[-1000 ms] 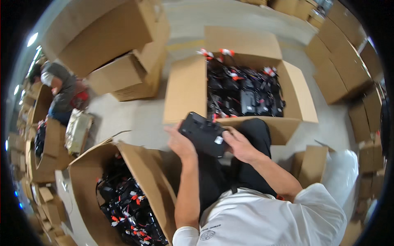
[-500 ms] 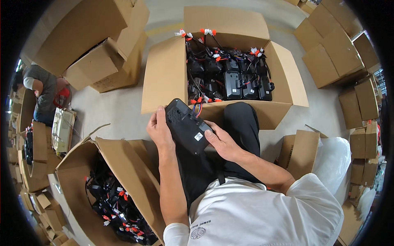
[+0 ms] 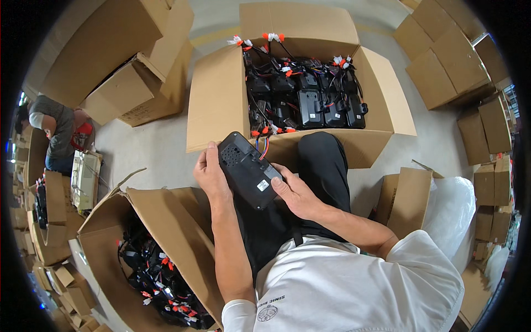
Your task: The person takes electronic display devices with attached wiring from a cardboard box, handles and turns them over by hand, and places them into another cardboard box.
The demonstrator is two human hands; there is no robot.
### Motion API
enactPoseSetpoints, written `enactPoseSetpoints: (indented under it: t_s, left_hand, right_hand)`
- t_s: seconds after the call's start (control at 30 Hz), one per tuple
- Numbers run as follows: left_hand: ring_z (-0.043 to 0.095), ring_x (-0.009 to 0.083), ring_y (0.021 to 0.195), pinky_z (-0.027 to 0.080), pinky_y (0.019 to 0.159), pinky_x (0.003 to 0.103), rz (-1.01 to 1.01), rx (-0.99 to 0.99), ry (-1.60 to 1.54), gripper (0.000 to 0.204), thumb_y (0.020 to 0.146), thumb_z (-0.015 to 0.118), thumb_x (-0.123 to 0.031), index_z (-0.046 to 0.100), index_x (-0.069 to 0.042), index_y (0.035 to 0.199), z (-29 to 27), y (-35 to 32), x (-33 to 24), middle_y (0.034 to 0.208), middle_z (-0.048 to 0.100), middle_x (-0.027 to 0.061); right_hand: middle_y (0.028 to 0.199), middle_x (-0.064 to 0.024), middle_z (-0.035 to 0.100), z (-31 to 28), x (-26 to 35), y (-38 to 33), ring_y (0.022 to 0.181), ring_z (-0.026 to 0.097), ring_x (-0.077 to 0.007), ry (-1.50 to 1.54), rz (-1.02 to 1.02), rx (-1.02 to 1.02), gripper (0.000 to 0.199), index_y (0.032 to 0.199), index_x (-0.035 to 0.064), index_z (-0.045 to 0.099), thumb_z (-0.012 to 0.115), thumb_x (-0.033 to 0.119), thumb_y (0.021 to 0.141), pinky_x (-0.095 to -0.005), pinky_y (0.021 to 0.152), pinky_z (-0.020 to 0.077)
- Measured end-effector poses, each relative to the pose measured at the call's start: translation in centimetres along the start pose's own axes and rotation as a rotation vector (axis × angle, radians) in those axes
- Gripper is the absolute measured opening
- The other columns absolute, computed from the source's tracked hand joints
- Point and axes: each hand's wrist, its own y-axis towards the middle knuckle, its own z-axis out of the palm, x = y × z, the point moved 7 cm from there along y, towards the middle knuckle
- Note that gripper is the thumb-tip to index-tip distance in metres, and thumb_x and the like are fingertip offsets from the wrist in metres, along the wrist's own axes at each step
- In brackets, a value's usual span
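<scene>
Between my two hands is a black plastic electronic unit [image 3: 246, 172], tilted, with a round speaker-like grille, a small white label and coloured wires leaving its edge. My left hand [image 3: 212, 172] grips its left edge. On the right edge, my right hand [image 3: 297, 192] holds on with the thumb across the back beside the label. Beyond my knees stands an open cardboard box [image 3: 332, 145] with rows of similar black units [image 3: 311, 109] and their red and white connectors. A second open box [image 3: 171, 221] at lower left contains a jumble of black units and cables [image 3: 160, 276].
A large carton [image 3: 110, 50] stands at far left, near a crouching person [image 3: 58, 130] and a beige device [image 3: 86, 180]. Stacked cartons [image 3: 442, 61] line the right side. A small box [image 3: 406, 199] and clear plastic wrap [image 3: 451, 213] sit by my right arm.
The view has shifted slightly, moving the boxes a little in the picture. Both hands keep the same hold on the unit, whose pose is nearly unchanged.
</scene>
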Motion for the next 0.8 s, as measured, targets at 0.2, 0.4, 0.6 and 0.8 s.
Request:
enactPoseSetpoints:
  t_s: [0.2, 0.4, 0.6, 0.8]
  left_hand:
    - [0.06, 0.0101, 0.078, 0.049, 0.073, 0.024, 0.024, -0.003, 0.018, 0.031, 0.098, 0.063, -0.024, 0.071, 0.007, 0.097, 0.15, -0.25, -0.44, 0.087, 0.068, 0.0057]
    - [0.06, 0.0098, 0.077, 0.049, 0.071, 0.024, 0.002, -0.004, 0.012, 0.031, 0.097, 0.063, -0.023, 0.071, 0.006, 0.096, 0.28, -0.37, -0.53, 0.086, 0.068, 0.0054]
    - [0.06, 0.0098, 0.077, 0.049, 0.071, 0.024, 0.018, -0.004, 0.022, 0.03, 0.097, 0.063, -0.023, 0.071, 0.006, 0.097, 0.15, -0.18, -0.34, 0.086, 0.068, 0.0053]
    - [0.061, 0.0098, 0.076, 0.049, 0.07, 0.024, 0.017, -0.01, 0.015, 0.03, 0.097, 0.063, -0.022, 0.071, 0.007, 0.097, 0.16, -0.26, -0.44, 0.085, 0.068, 0.0057]
  right_hand:
    - [0.131, -0.0218, 0.054, -0.07, -0.15, 0.01, 0.124, 0.05, -0.0263, -0.029, 0.003, 0.012, 0.068, 0.143, -0.0086, 0.033, 0.041, 0.047, 0.105, -0.0332, 0.107, 0.036]
    - [0.119, -0.0103, 0.059, -0.14, -0.32, 0.02, 0.106, 0.055, -0.014, -0.04, -0.017, -0.003, 0.064, 0.146, -0.0042, 0.032, 0.042, 0.044, 0.105, -0.028, 0.095, 0.0441]
    - [0.12, -0.0107, 0.058, -0.06, -0.91, 0.13, 0.109, 0.053, -0.0137, 0.002, -0.012, -0.007, 0.064, 0.146, -0.0042, 0.032, 0.042, 0.045, 0.105, -0.0281, 0.098, 0.0427]
    - [0.12, -0.011, 0.058, -0.08, -0.45, 0.04, 0.11, 0.053, -0.0139, -0.029, -0.021, -0.008, 0.065, 0.146, -0.0041, 0.032, 0.042, 0.045, 0.105, -0.0278, 0.097, 0.0424]
